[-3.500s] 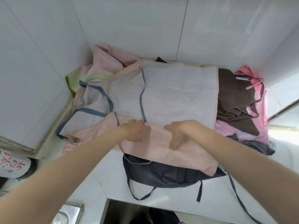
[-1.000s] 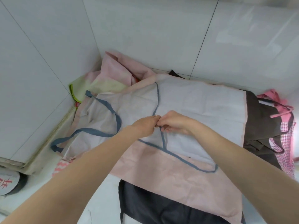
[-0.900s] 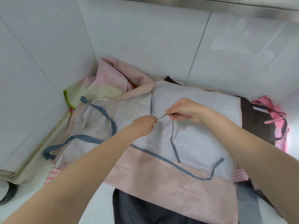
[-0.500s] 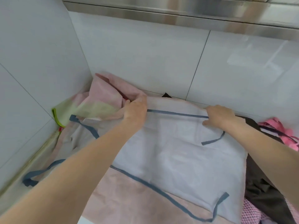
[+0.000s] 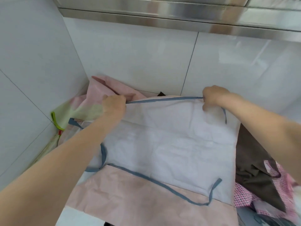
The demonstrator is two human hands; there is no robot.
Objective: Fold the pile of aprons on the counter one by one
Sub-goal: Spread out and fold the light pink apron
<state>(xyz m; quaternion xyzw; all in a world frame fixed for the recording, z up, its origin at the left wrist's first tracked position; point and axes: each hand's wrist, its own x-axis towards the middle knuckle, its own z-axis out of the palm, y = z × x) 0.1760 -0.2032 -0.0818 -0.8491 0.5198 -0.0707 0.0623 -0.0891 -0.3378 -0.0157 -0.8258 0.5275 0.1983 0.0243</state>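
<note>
Pale lilac-grey cloth with a pink band along its near edge, the apron (image 5: pixel 171 144) lies spread flat on top of the pile on the counter, in the corner of white wall tiles (image 5: pixel 138 54). A blue-grey strap (image 5: pixel 164 100) is stretched taut along its far edge between both hands: the left hand (image 5: pixel 114 106) grips one end with curled fingers, the right hand (image 5: pixel 213 97) pinches the other. More strap loops loosely across the near part of the cloth. A crumpled pink and pale green apron (image 5: pixel 91 101) sits behind the left hand; brown fabric (image 5: pixel 254 173) and pink checked fabric (image 5: pixel 242 196) lie to the right
</note>
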